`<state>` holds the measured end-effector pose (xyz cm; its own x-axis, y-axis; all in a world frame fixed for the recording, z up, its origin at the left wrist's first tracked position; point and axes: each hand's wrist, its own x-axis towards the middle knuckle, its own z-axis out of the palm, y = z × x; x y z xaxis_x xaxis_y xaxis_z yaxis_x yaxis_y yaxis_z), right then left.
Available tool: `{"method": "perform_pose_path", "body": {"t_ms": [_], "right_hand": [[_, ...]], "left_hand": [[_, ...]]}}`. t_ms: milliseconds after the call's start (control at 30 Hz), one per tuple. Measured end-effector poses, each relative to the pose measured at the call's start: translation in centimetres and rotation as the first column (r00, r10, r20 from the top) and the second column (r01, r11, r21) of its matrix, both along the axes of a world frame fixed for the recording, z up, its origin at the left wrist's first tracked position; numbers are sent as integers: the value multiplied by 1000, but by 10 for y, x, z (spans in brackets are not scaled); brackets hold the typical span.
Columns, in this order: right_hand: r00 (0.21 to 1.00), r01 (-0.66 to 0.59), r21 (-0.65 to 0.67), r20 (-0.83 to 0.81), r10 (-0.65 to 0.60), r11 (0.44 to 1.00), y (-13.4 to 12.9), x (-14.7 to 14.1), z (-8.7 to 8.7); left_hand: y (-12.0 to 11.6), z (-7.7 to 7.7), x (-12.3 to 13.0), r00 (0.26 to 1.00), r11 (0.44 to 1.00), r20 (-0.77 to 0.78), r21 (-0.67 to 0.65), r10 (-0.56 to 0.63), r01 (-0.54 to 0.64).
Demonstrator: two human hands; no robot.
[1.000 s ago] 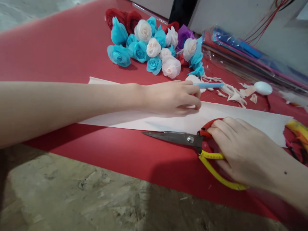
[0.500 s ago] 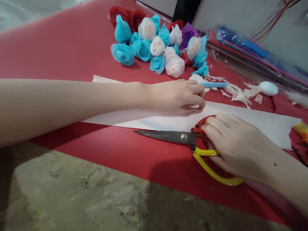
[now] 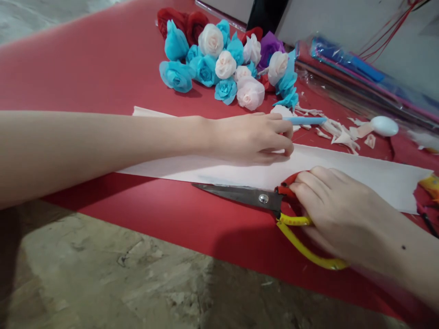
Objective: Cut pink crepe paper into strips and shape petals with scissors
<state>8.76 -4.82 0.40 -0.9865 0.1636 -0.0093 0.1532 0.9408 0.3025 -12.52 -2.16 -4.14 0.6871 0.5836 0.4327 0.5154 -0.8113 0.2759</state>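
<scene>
Across a long white paper strip point(image 3: 356, 176), my left hand point(image 3: 255, 137) lies with bent fingers, their tips pressing the paper down. A thin light-blue stick point(image 3: 307, 120) juts out past its index finger; whether the hand touches it I cannot tell. My right hand point(image 3: 336, 205) is wrapped around the handles of a pair of scissors point(image 3: 240, 195), one grip wrapped in red, the other in yellow. Their dark blades are together and point left, along the strip's near edge. The fingers inside the handles are partly hidden.
Blue, white, red and purple paper roses point(image 3: 224, 66) are heaped at the back. White paper scraps point(image 3: 343, 137) and a white egg-shaped object point(image 3: 384, 126) lie right of my left hand. Plastic-wrapped coloured rolls point(image 3: 360, 68) lie behind. The red table point(image 3: 144, 205) ends above a stone-like floor point(image 3: 113, 265).
My right hand has shifted slightly right and toward me, tilting the scissors a little, handles lower. My left hand and the paper strip stay in place.
</scene>
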Motion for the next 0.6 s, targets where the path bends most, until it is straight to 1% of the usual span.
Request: {"method": "perform_pose_path", "body": {"t_ms": [67, 133, 400, 600], "right_hand": [[999, 43, -32, 7, -43, 999, -2, -1, 0], [998, 59, -48, 16, -58, 997, -2, -3, 0], [997, 32, -50, 66, -28, 998, -1, -16, 3], [997, -32, -33, 65, 34, 999, 0, -22, 2]], "left_hand": [[0, 0, 0, 1000, 1000, 2, 1, 3, -3], [0, 0, 0, 1000, 1000, 1, 2, 8, -8], [0, 0, -1, 1000, 1000, -1, -13, 4, -4], [1, 0, -2, 999, 1000, -33, -1, -21, 21]]}}
